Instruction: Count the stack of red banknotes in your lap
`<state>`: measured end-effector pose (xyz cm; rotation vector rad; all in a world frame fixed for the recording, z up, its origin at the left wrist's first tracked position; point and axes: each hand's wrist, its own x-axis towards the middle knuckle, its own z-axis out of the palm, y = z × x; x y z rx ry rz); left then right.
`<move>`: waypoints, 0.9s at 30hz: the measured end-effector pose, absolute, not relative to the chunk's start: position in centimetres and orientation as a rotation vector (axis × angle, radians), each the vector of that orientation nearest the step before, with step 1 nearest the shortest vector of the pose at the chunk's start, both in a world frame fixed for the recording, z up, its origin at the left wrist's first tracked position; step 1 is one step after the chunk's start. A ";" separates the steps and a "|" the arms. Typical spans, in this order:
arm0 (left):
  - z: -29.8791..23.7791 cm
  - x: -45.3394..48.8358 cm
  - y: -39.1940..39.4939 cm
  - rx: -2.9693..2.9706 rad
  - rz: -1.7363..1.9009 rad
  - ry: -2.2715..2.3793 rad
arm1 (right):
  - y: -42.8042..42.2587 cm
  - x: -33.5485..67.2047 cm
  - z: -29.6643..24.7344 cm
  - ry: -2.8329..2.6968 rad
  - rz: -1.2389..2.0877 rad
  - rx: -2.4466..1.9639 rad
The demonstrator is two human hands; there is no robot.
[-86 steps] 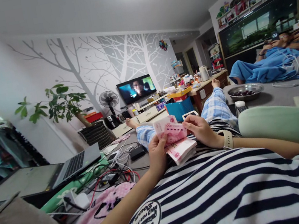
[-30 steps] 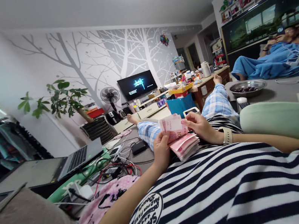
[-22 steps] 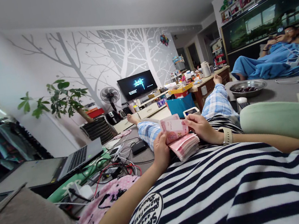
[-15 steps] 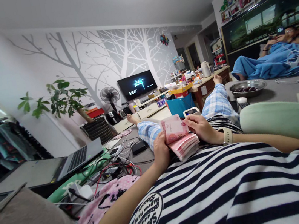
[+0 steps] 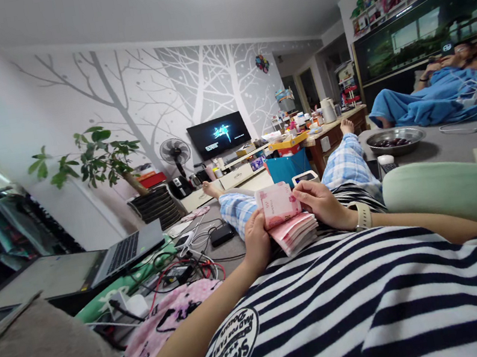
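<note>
Home living room — television (image 5: 218, 136), potted plant (image 5: 100, 156), fan (image 5: 175, 152), tree mural (image 5: 107, 84).

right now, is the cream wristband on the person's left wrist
No, the cream wristband wraps the wrist of the right hand, which pinches the edge of the pink paper banknotes.

A soft grey couch (image 5: 438, 154), a metal bowl (image 5: 398, 151) on it, a white wire (image 5: 461, 130) near the bowl, a puffy pale green cushion (image 5: 456, 194), legs (image 5: 342, 164) in blue checked trousers stretched out, a black box (image 5: 222, 235), a tangle of wires (image 5: 195, 263), a pink spotted cloth (image 5: 167, 330)
</note>
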<state>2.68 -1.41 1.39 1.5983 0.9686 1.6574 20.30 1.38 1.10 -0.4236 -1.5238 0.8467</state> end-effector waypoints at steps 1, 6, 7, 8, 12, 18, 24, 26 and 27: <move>1.3 2.7 -1.3 1.574 1.657 0.952 | 1.4 20.3 1.1 -1.524 0.848 -0.422; 1.2 2.5 -1.1 1.594 1.651 0.959 | 1.4 20.3 1.2 -1.538 0.850 -0.414; 1.1 2.5 -1.1 1.596 1.649 0.953 | 1.4 20.4 1.2 -1.535 0.846 -0.415; 1.1 2.4 -1.0 1.587 1.651 0.941 | 1.4 20.4 1.1 -1.530 0.843 -0.415; 0.8 2.3 -0.5 1.516 1.661 0.904 | 1.5 20.4 1.1 -1.511 0.823 -0.404; 0.7 2.3 -0.4 1.504 1.653 0.909 | 1.0 20.5 1.3 -1.509 0.800 -0.380; 0.9 2.5 -0.6 1.473 1.647 0.852 | 0.7 20.6 1.5 -1.525 0.802 -0.372; 1.1 2.6 -0.9 1.479 1.656 0.861 | 0.7 20.6 1.5 -1.526 0.801 -0.373; 1.2 2.5 -1.0 1.486 1.661 0.868 | 0.7 20.6 1.5 -1.526 0.799 -0.373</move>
